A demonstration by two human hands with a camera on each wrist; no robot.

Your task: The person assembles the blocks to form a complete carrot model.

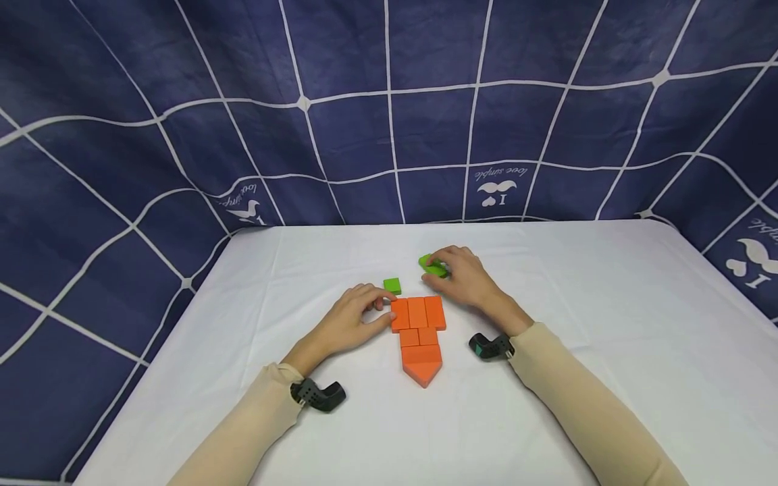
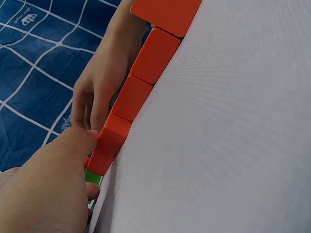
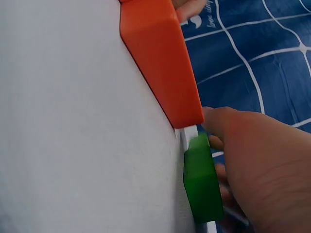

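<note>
My left hand (image 1: pixel 351 317) is at the left side of the orange block shape, its thumb and index finger on the upper left orange block (image 1: pixel 399 315). In the left wrist view, the thumb tip meets that block's edge. Farther up the table, my right hand (image 1: pixel 463 275) pinches a green block (image 3: pixel 203 182) between thumb and fingers; the fingers partly hide it. A small green square block (image 1: pixel 392 286) lies just beyond the left index finger. Below the top row sit two smaller orange blocks (image 1: pixel 410 337), then an orange piece (image 1: pixel 422 364) ending in a point toward me.
A white cloth (image 1: pixel 535 418) covers the table under the blocks. Behind it and at the sides hangs a dark blue curtain (image 1: pixel 431 128) with white grid lines. Black wrist cameras (image 1: pixel 317 395) are strapped to both wrists over beige sleeves (image 1: pixel 589 405).
</note>
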